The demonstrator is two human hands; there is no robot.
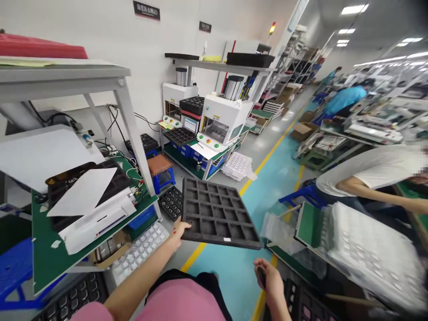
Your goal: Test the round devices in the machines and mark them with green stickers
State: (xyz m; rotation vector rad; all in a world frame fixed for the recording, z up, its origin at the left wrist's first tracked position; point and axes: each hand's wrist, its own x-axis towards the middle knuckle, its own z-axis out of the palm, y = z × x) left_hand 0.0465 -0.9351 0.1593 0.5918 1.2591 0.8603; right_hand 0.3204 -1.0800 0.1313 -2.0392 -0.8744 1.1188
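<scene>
My left hand (179, 232) grips the near left corner of a black foam tray (214, 211), thumb on top. The tray is divided into square compartments, which look bare, and has a small white label on its near edge. It hangs tilted over the aisle. Lower and to the right, my right hand (271, 278) is curled closed around a small dark object (261, 277). Most of that object is hidden by the fingers, so its kind cannot be made out. The right hand is apart from the tray.
Left stands a green-topped bench (43, 263); behind the tray, white press machines (220, 120) and a stool (160, 165). A filled black tray (171, 203) lies on the floor. At right, a person in white (361, 174) bends near stacked white trays (371, 249). A blue aisle (277, 165) runs between.
</scene>
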